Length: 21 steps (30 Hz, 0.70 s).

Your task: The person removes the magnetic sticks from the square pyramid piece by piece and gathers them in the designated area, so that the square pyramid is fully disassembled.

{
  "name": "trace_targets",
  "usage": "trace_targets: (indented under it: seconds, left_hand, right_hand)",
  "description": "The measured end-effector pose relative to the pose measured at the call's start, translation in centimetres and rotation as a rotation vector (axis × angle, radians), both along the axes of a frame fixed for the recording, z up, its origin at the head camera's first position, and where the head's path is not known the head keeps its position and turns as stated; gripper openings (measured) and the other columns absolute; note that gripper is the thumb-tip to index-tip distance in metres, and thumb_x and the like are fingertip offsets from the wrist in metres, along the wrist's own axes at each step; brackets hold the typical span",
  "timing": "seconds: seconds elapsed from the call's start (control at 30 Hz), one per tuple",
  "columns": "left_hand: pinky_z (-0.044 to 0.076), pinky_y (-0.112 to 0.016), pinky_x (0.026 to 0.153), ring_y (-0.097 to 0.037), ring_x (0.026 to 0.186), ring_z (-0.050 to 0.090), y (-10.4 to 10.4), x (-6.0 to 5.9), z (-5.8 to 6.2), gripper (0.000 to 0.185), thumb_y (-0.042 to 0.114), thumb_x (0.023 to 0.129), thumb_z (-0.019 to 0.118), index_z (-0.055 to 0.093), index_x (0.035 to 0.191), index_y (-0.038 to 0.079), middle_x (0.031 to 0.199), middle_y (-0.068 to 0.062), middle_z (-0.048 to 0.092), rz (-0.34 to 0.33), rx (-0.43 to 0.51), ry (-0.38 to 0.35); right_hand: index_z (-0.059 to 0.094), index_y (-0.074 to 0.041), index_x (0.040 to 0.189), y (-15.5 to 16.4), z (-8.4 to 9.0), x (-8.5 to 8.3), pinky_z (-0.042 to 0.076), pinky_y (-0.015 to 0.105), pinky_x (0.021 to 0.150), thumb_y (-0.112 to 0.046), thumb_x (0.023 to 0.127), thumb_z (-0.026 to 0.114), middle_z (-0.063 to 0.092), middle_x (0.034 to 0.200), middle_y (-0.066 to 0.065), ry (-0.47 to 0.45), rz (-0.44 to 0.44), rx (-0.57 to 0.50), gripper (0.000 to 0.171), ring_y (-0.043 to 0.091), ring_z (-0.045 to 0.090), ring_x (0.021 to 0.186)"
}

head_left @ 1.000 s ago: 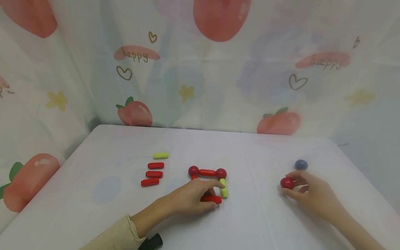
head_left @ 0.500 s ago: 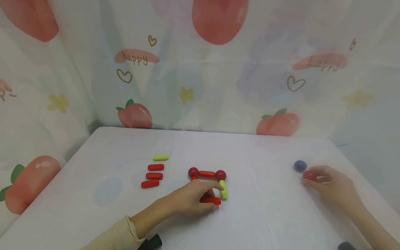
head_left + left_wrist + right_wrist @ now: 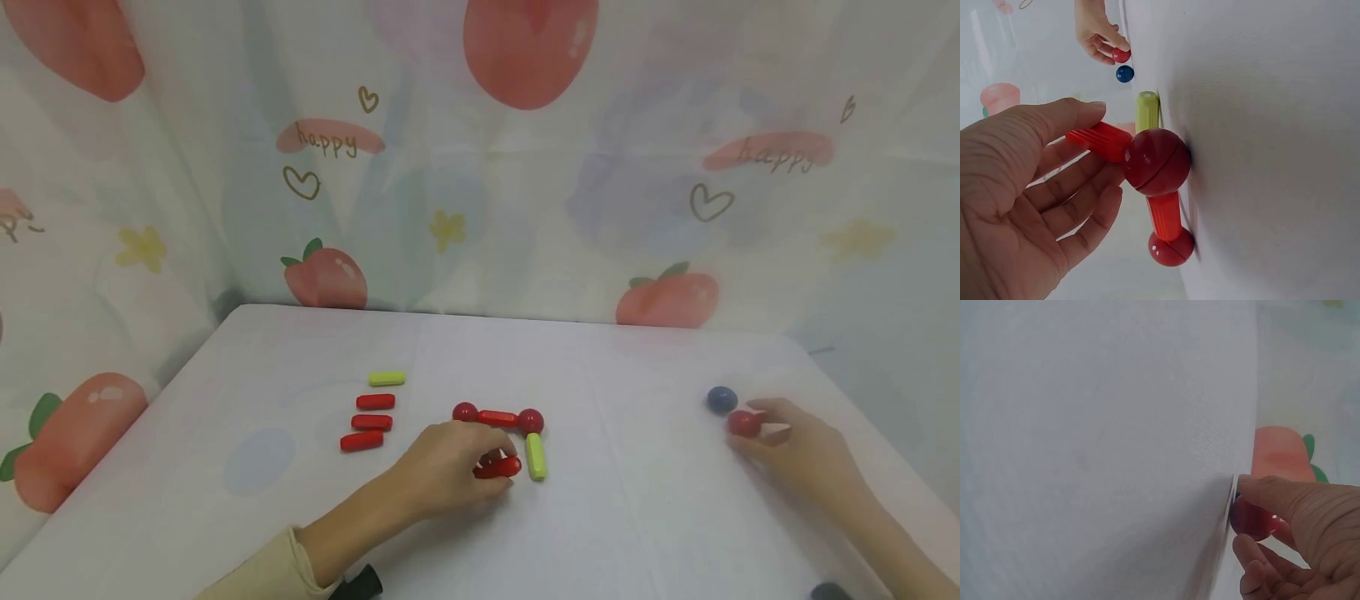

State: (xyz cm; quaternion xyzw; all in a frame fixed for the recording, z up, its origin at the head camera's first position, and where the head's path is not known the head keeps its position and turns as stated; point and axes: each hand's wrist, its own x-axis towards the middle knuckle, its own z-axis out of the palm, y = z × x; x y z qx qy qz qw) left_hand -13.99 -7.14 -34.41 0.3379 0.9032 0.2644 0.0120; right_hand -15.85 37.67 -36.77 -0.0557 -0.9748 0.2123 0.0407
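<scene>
On the left of the bench [image 3: 630, 392] I have a loose yellow-green rod [image 3: 386, 379] and three loose red rods [image 3: 371, 422] in a column. Right of them is the held red rod [image 3: 501, 467]; I judge it light, stiff plastic, its ribs giving grip, best pinched at mid-length. My left hand [image 3: 450, 467], reaching in from the near left, pinches it between thumb and fingers. It slants beside a corner ball [image 3: 1157, 165]; I can't tell whether it's seated. Just right lies the attached yellow-green rod [image 3: 536, 457]. Well to the right, near a blue ball [image 3: 722, 400], is the held red ball [image 3: 743, 423], probably hard, slick and quick to roll, so I'd take it across its middle. My right hand [image 3: 798, 446] pinches it there, forearm angled from the near right.
</scene>
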Motion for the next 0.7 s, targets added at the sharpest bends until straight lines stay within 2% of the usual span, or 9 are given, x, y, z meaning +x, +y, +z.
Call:
trace_targets:
  seconds: [0.1,0.2,0.3,0.37,0.4,0.47,0.53,0.63,0.7]
  left_hand:
    - [0.052,-0.017,0.070,-0.001,0.076,0.061,-0.6,0.3,0.0,0.021,0.018,0.086,0.083,0.071,0.103,0.015,0.083,0.011,0.068,0.042,0.099,-0.053]
    - [0.054,-0.018,0.071,-0.001,0.078,0.064,-1.2,0.4,-0.2,0.020,0.012,0.088,0.081,0.068,0.103,0.013,0.084,0.010,0.069,0.070,0.223,-0.141]
    - [0.056,-0.019,0.074,-0.004,0.082,0.067,-1.6,0.3,-0.5,0.022,0.010,0.088,0.080,0.066,0.105,0.012,0.089,0.008,0.071,0.086,0.317,-0.216]
    - [0.057,-0.019,0.075,-0.006,0.084,0.068,-1.8,0.1,-0.8,0.023,0.010,0.089,0.080,0.067,0.108,0.011,0.091,0.007,0.071,0.096,0.366,-0.268]
    - [0.057,-0.019,0.075,-0.007,0.085,0.068,-1.8,0.0,-1.0,0.024,0.010,0.089,0.080,0.067,0.108,0.011,0.092,0.006,0.071,0.097,0.390,-0.297]
    - [0.057,-0.020,0.077,-0.009,0.087,0.069,-1.6,-0.1,-1.3,0.026,0.010,0.089,0.080,0.067,0.111,0.007,0.094,0.004,0.072,0.088,0.443,-0.363]
    - [0.057,-0.020,0.080,-0.011,0.088,0.070,-1.4,-0.3,-1.7,0.026,0.009,0.089,0.079,0.067,0.112,0.005,0.096,0.002,0.073,0.072,0.498,-0.445]
    - [0.056,-0.021,0.084,-0.013,0.090,0.071,-1.0,-0.6,-2.2,0.026,0.008,0.089,0.079,0.066,0.112,0.005,0.098,-0.001,0.074,0.030,0.560,-0.546]
    - [0.056,-0.021,0.084,-0.014,0.091,0.070,-0.9,-0.8,-2.3,0.024,0.007,0.089,0.079,0.067,0.110,0.007,0.098,0.000,0.074,0.004,0.566,-0.565]
  right_hand:
    - [0.047,0.008,0.139,-0.1,0.4,0.1,0.057,0.053,0.072,-0.035,0.087,0.081,0.061,0.119,0.034,-0.028,-0.030,0.012,0.076,0.042,0.063,0.093]
    - [0.048,0.008,0.138,-0.7,0.7,0.5,0.058,0.051,0.070,-0.037,0.088,0.081,0.064,0.112,0.033,0.032,-0.044,0.024,0.075,0.042,0.064,0.089]
    - [0.055,0.005,0.132,-2.0,1.1,1.3,0.057,0.031,0.067,-0.030,0.087,0.082,0.069,0.099,0.027,0.220,-0.011,0.014,0.063,0.041,0.066,0.085]
    - [0.060,0.000,0.127,-3.5,1.5,1.9,0.050,0.019,0.064,-0.025,0.085,0.084,0.072,0.092,0.020,0.344,0.029,0.002,0.054,0.032,0.067,0.082]
    - [0.062,-0.003,0.125,-4.5,1.8,2.2,0.046,0.013,0.062,-0.025,0.085,0.084,0.072,0.092,0.016,0.376,0.045,-0.008,0.051,0.026,0.067,0.080]
    - [0.066,-0.007,0.120,-6.4,2.3,2.6,0.040,0.008,0.060,-0.021,0.083,0.086,0.073,0.088,0.010,0.443,0.101,-0.035,0.045,0.014,0.061,0.074]
    - [0.070,-0.011,0.114,-8.3,2.5,3.0,0.041,0.009,0.061,-0.019,0.081,0.088,0.073,0.089,0.004,0.478,0.170,-0.071,0.039,0.004,0.057,0.072]
    - [0.073,-0.014,0.103,-11.2,2.5,3.8,0.045,0.012,0.062,-0.014,0.078,0.090,0.073,0.090,-0.001,0.469,0.283,-0.135,0.030,0.000,0.059,0.073]
    - [0.073,-0.016,0.101,-13.2,2.4,4.4,0.048,0.015,0.064,-0.014,0.078,0.089,0.073,0.092,-0.005,0.395,0.344,-0.175,0.027,0.000,0.061,0.076]
